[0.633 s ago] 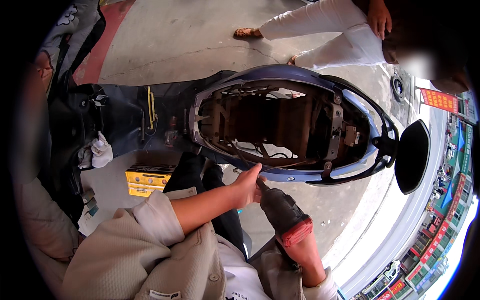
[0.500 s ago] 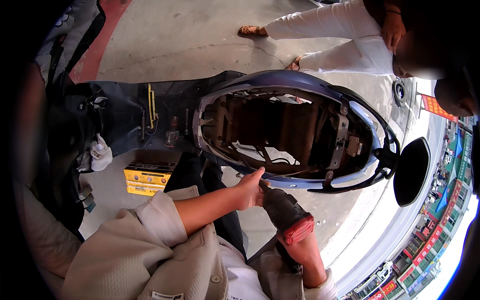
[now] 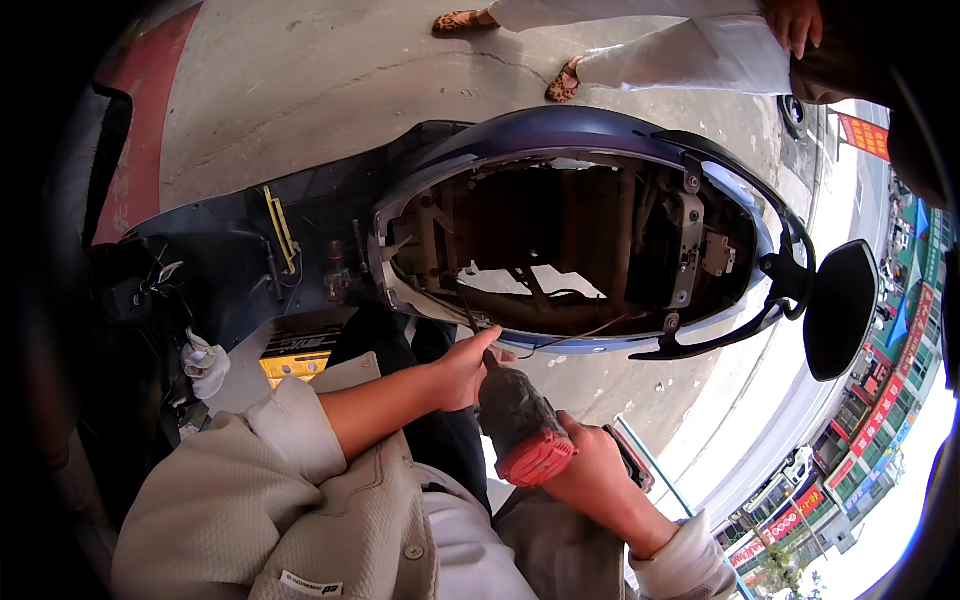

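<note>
My right hand (image 3: 590, 470) grips a black cordless impact driver (image 3: 520, 420) with a red rear end, pointed up and away from me toward the scooter's open underseat frame (image 3: 630, 240). My left hand (image 3: 462, 365) is closed around the tool's front end, where a long thin shaft (image 3: 470, 320) reaches over the near rim. A thin wire or cable (image 3: 570, 335) hangs near my fingers. Whether the shaft's tip touches a part inside is hard to tell.
At the left lie the scooter's floorboard (image 3: 220, 270), a yellow metal strip (image 3: 280, 225), a white rag (image 3: 205, 365) and a yellow box (image 3: 290, 365). A person in white trousers (image 3: 690, 55) stands beyond the scooter. A black backrest pad (image 3: 840, 310) sticks out at the right end.
The impact driver has moved leftward in the picture, and my left hand with it. My right forearm now slants more. The other person's legs appear higher in the view, as the camera has shifted.
</note>
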